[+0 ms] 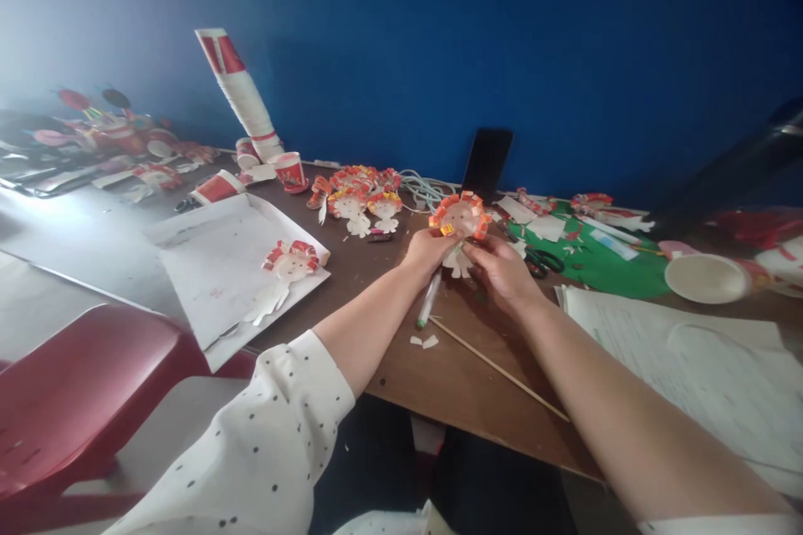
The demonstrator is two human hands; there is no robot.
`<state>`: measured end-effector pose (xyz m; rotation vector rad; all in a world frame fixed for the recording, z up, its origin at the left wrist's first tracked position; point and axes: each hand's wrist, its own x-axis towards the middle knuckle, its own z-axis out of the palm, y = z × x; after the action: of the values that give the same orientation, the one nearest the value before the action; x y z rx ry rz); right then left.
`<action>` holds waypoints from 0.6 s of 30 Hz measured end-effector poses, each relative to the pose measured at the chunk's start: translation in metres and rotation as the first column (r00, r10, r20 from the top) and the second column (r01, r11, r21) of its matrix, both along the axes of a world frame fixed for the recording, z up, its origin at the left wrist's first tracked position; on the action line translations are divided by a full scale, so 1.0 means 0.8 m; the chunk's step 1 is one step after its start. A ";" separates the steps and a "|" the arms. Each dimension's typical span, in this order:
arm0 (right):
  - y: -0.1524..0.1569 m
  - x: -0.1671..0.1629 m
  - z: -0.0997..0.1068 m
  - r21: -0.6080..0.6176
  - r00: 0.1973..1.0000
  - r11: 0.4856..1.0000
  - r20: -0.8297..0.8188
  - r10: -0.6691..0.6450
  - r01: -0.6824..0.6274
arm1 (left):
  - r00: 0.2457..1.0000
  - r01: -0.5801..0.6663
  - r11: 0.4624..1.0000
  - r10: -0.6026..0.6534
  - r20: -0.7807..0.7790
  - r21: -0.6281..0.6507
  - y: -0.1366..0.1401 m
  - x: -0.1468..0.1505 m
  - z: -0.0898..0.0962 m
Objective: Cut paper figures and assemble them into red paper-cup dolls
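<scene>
Between both hands, just above the brown table (464,368), is a paper doll (461,219) with a frilled orange rim round its pale face and a white cut-out body below. My left hand (430,249) has its fingers closed on the doll's left side. On the other side my right hand (502,267) pinches it near the neck. A white marker with a green end (429,299) lies below my left hand. Two small white paper scraps (423,342) and a thin wooden stick (495,366) rest nearer the table's front edge.
Finished-looking paper dolls (364,196) cluster behind my left hand. A white board (244,267) bears another doll (292,263). A tall stack of paper cups (242,92) leans at the wall. Black scissors (544,261), a green sheet (595,255) and papers (677,359) lie right; a phone (488,160) stands behind.
</scene>
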<state>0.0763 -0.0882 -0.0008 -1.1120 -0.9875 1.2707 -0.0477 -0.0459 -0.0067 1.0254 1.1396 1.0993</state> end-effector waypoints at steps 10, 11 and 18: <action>0.002 -0.003 -0.004 0.101 0.996 0.995 0.089 0.003 -0.012 | 0.980 -0.032 0.999 0.037 -0.198 0.027 0.006 0.002 -0.002; 0.002 -0.003 -0.005 0.114 0.995 0.993 0.103 -0.018 0.006 | 0.981 -0.023 0.999 0.029 -0.191 0.035 0.007 0.002 -0.004; 0.007 -0.002 -0.012 0.154 0.952 0.971 0.219 -0.212 0.181 | 0.990 0.068 0.995 -0.059 -0.131 0.070 0.002 -0.001 -0.005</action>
<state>0.0750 -0.0828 -0.0106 -1.2425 -1.0891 0.9143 -0.0485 -0.0445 -0.0110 1.1973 1.1674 1.0434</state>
